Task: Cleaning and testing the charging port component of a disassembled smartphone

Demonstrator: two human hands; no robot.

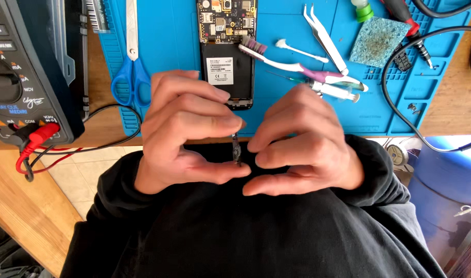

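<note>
My left hand [186, 131] and my right hand [305, 144] meet in front of my chest, just below the table edge. Between their fingertips they pinch a small thin dark part [236, 149], held upright; the left thumb and forefinger grip its ends and the right fingertips touch its side. Just beyond my hands an opened phone [226, 49] lies on the blue work mat [173, 36], its circuit board and black battery exposed.
A toothbrush [287, 62], white tweezers [325, 38], a syringe [333, 91], a cotton swab [299, 50] and a blue sponge [378, 41] lie right of the phone. Blue-handled scissors [132, 67] lie left. A multimeter [27, 77] with red and black leads stands far left. Black cables [400, 98] run at right.
</note>
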